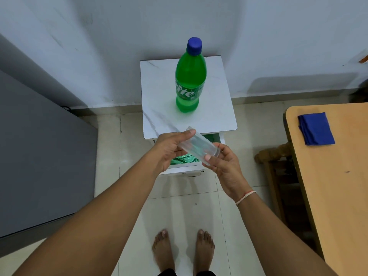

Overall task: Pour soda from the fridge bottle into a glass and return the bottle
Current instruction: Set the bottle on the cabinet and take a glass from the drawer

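A green soda bottle (pixel 190 80) with a blue cap stands upright and capped on the small white marble-look table (pixel 159 100). In front of that table, above its open drawer, both hands hold a clear empty glass (pixel 199 147) tilted on its side. My left hand (pixel 171 150) grips the glass near its rim end. My right hand (pixel 223 164) holds the base end. The glass is well short of the bottle and touches neither it nor the tabletop.
The grey fridge (pixel 39 156) stands shut at the left. The table's drawer (pixel 187 166) is pulled open below the hands, with something green inside. A wooden table (pixel 338 186) at the right carries a folded blue cloth (pixel 315 129); a wooden chair sits beside it. My bare feet stand on the tiled floor.
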